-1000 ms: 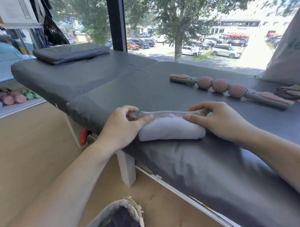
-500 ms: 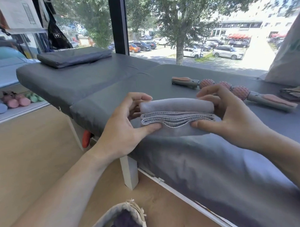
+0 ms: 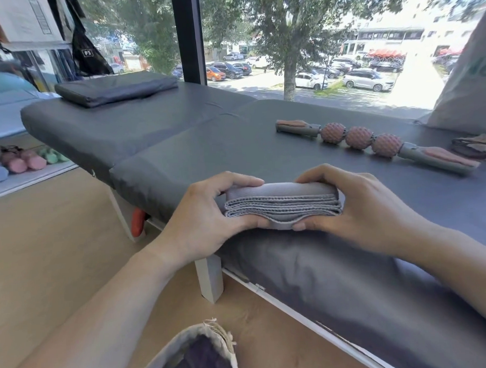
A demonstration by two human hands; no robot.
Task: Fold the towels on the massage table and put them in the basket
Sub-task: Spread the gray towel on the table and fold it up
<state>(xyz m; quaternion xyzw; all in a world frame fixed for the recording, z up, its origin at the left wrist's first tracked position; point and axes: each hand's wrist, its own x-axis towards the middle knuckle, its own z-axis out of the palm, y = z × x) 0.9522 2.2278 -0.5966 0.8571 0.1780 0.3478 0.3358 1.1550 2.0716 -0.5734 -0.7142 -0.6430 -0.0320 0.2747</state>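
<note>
Gripping folded towel [image 3: 282, 203] w/ both hands [image 3: 207, 226] [image 3: 358, 210]; basket [image 3: 170, 351] (dark cloth inside) below.

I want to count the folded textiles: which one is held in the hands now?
The light grey folded towel, gripped by left hand and right hand at the near table edge; the dark folded cloth lies untouched at the far end.

Place: massage or therapy studio
Evidence: padded massage table [image 3: 179, 136] centre, spiked roller stick [image 3: 372, 143] right, small dumbbells [image 3: 18, 164] far left
</note>
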